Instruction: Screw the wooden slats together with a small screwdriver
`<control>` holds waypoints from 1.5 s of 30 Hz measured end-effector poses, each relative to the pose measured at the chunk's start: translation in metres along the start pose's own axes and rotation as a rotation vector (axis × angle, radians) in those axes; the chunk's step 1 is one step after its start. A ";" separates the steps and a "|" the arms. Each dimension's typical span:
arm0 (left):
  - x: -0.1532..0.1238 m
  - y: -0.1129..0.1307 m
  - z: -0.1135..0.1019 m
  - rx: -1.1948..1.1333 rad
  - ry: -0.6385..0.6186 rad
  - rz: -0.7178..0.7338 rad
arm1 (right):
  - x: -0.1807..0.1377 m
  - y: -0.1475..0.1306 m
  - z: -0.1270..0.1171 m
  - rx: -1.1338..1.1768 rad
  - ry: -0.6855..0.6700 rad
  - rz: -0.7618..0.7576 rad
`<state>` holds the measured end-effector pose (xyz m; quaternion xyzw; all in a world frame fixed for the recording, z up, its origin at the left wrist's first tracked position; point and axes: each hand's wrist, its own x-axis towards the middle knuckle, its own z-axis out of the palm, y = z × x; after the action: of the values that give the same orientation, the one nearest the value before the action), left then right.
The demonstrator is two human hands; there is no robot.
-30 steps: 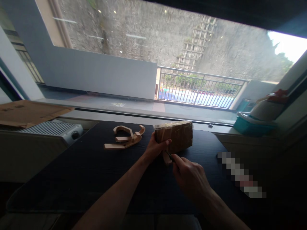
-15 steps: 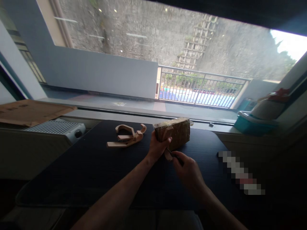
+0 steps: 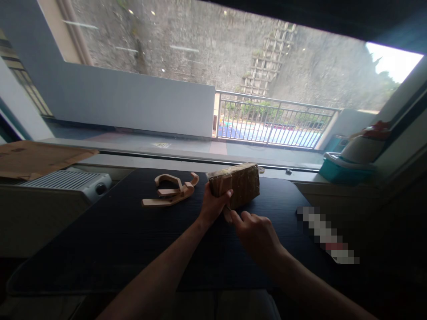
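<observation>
A brown wrapped block point(image 3: 238, 184) stands on its edge on the black table point(image 3: 133, 240), near the middle. My left hand point(image 3: 213, 204) grips the block's near left end, thumb on top. My right hand point(image 3: 255, 233) is closed in a pinch right below the block, pressing a small thin thing against the wrapping; I cannot make out what it is. A light wooden assembly of curved pieces point(image 3: 171, 191) lies on the table to the left of the block, untouched.
A white heater point(image 3: 71, 180) and a flat cardboard sheet point(image 3: 33, 158) sit at the left. A teal tub with a white container point(image 3: 350, 160) stands on the sill at the right. A blurred-out strip point(image 3: 328, 235) lies on the table's right side.
The block has been drawn slightly left and nearer the table. My right hand has moved up closer to the block, so the dark thin tool seen earlier is now hidden.
</observation>
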<state>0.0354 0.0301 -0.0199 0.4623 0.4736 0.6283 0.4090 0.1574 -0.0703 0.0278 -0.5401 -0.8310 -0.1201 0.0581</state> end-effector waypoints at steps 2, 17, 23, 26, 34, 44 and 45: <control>0.000 0.001 0.000 0.008 0.005 0.008 | 0.004 0.003 0.008 0.230 0.051 0.113; -0.001 0.003 -0.002 0.020 0.020 -0.008 | 0.003 -0.002 -0.018 0.052 -0.071 0.043; -0.001 0.004 -0.002 0.002 0.025 -0.030 | 0.009 -0.004 -0.021 -0.056 -0.083 -0.014; -0.001 0.004 -0.002 0.000 0.023 -0.036 | 0.008 -0.002 -0.019 -0.031 -0.047 0.001; -0.002 0.007 -0.001 -0.017 0.030 -0.047 | 0.008 -0.010 -0.012 -0.143 -0.044 -0.110; -0.001 0.005 -0.001 -0.039 0.039 -0.051 | 0.004 -0.010 -0.004 -0.175 0.004 -0.120; 0.000 0.004 -0.001 -0.045 0.040 -0.052 | 0.003 -0.011 -0.003 -0.171 -0.001 -0.115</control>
<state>0.0342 0.0285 -0.0160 0.4279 0.4792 0.6371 0.4259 0.1465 -0.0724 0.0297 -0.4944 -0.8474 -0.1936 0.0045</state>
